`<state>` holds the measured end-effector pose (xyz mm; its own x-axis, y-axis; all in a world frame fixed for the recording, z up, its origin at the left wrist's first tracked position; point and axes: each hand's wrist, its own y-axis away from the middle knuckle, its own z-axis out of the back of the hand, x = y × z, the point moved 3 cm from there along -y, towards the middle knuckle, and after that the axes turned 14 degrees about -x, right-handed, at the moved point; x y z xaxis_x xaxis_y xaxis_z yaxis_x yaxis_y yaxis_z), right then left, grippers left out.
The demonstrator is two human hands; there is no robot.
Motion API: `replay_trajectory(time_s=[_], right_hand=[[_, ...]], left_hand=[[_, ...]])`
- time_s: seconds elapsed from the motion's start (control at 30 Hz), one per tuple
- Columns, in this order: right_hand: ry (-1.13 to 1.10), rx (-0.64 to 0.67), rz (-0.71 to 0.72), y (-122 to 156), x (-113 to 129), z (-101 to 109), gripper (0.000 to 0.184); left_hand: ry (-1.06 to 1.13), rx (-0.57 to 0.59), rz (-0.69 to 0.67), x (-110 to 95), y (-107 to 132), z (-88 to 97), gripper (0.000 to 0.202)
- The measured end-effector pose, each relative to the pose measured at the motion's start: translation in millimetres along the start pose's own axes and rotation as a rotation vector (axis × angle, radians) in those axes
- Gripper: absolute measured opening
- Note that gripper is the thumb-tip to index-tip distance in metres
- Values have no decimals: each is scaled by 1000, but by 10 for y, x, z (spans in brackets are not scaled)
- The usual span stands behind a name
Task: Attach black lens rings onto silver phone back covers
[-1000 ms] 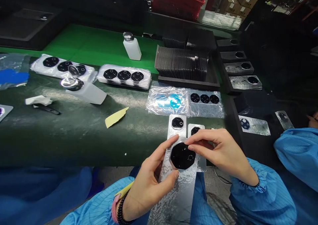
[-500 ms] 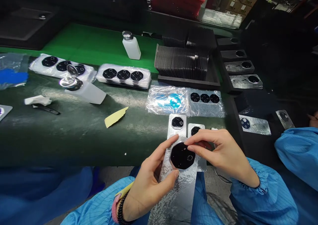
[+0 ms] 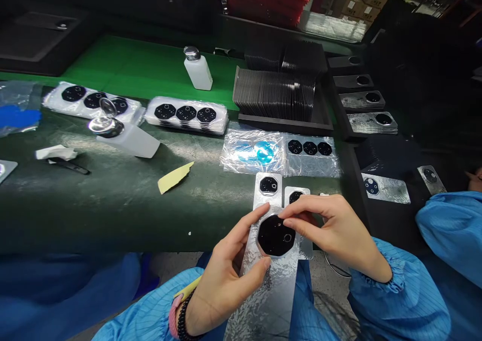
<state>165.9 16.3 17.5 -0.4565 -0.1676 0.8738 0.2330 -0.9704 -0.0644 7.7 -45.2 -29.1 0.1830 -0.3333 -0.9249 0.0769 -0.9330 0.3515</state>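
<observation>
My left hand (image 3: 222, 275) grips a silver phone back cover (image 3: 269, 293) by its upper left edge, thumb and forefinger framing the black octagonal camera lens (image 3: 274, 235). My right hand (image 3: 337, 233) has its fingers curled, with the fingertips pressing on the lens's upper right edge. Two more silver covers (image 3: 268, 189) with black lenses lie on the green table just beyond my hands.
Plastic sheets of black octagonal lenses (image 3: 186, 114) lie across the table, with a clear film packet (image 3: 254, 152), two white dispenser bottles (image 3: 126, 136), a yellow paper scrap (image 3: 175, 176) and a black tray of stacked plates (image 3: 276, 97). Another person's blue sleeve (image 3: 450, 228) is at right.
</observation>
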Motion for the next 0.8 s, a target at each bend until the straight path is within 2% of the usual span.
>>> replay_trajectory(time_s=[0.47, 0.8], right_hand=[[-24, -14, -19, -1, -3, 3, 12], [24, -25, 17, 6, 11, -2, 12]], left_hand=[[16, -43, 3, -18, 18, -27, 52], [32, -43, 6, -33, 21, -37, 51]])
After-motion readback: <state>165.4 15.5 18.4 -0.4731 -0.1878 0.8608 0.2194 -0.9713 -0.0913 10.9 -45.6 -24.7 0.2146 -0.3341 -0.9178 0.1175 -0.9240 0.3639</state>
